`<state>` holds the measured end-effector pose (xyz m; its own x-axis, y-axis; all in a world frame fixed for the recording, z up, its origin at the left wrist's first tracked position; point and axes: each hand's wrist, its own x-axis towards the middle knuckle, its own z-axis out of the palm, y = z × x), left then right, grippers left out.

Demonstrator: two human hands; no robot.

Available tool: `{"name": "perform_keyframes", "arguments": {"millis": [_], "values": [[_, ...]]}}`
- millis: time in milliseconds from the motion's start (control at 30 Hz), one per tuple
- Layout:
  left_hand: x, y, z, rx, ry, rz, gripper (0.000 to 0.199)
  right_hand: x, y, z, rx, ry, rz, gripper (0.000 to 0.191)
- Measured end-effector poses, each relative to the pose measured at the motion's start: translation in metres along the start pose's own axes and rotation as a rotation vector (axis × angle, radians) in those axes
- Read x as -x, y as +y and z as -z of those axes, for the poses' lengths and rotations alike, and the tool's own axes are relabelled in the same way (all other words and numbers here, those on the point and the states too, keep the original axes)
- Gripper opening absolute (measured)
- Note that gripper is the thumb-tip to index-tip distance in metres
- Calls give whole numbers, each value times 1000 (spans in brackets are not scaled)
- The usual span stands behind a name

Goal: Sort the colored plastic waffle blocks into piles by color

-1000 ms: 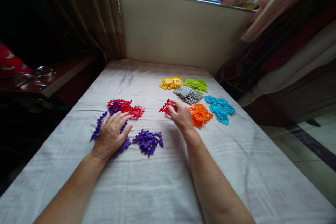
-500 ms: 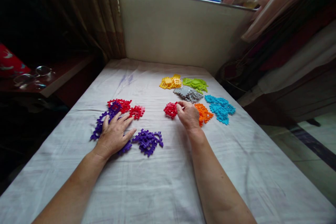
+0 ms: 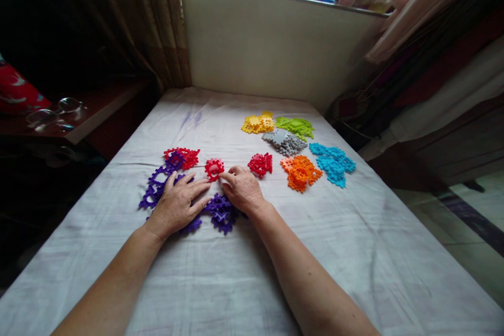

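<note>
My left hand (image 3: 179,202) lies flat over a spread of purple interlocking plastic pieces (image 3: 153,189), its fingers apart and covering part of them. My right hand (image 3: 242,189) has its thumb and fingertips pinched at the edge of a red interlocking piece (image 3: 214,168), just beyond the left fingertips. Beneath and beside the right hand is another purple heap (image 3: 222,215), partly hidden. A small red heap (image 3: 260,164) sits right of the right hand. More red pieces (image 3: 189,157) touch the purple ones at the far left.
Orange (image 3: 301,173), blue (image 3: 334,163), grey (image 3: 284,142), yellow (image 3: 258,123) and green (image 3: 295,126) heaps lie on the right half of the cloth-covered table (image 3: 252,283). Eyeglasses (image 3: 55,114) rest on a side shelf at left. A wall (image 3: 268,47) stands behind the table.
My right hand has moved left from the small red heap to the single red piece, which has shifted slightly right. My left hand stays spread over the purple pieces.
</note>
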<state>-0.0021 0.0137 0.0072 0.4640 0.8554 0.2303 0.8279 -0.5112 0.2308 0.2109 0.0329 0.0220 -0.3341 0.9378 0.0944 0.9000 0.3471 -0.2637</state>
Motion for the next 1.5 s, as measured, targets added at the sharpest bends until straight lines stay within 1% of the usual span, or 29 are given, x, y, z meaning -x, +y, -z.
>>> {"name": "perform_keyframes", "arguments": {"millis": [167,233,367,467,567,633,700,767,833,900,967,1067,1200,1300,1367,1433,1500], "values": [[-1,-1,1,32,-13,5,39,-1,-2,1,12,-8,47,49],[-1,-1,1,43,-15,2,38,-2,-5,1,34,-20,46,47],[-1,-2,0,86,7,12,39,-3,-7,1,57,-23,17,36],[-1,-8,5,148,87,52,42,-3,-5,0,59,-17,-5,28],[-1,-21,13,174,220,105,44,-2,-3,1,47,20,-8,26],[0,-34,17,117,315,195,46,-2,1,6,23,66,-15,23],[2,-48,17,24,368,328,50,-2,8,13,-4,130,-53,21],[3,-60,13,-25,332,443,57,-2,19,21,-18,207,-121,20],[4,-69,7,-17,248,492,61,-1,34,28,-22,288,-199,21],[3,-73,1,-3,188,476,60,1,51,31,-22,363,-267,21],[2,-75,-3,-6,168,435,57,2,64,30,-17,419,-316,20],[2,-73,-2,-1,149,396,52,3,74,28,-2,430,-366,18],[2,-67,4,22,111,342,50,3,71,29,10,413,-386,19],[2,-63,7,56,112,277,46,2,62,34,-20,455,-322,21],[1,-61,9,98,108,253,44,1,52,34,-60,454,-271,22],[1,-61,11,139,94,248,44,-1,40,32,-115,390,-228,22],[1,-62,14,164,92,262,45,-2,28,26,-172,277,-209,22]]}}
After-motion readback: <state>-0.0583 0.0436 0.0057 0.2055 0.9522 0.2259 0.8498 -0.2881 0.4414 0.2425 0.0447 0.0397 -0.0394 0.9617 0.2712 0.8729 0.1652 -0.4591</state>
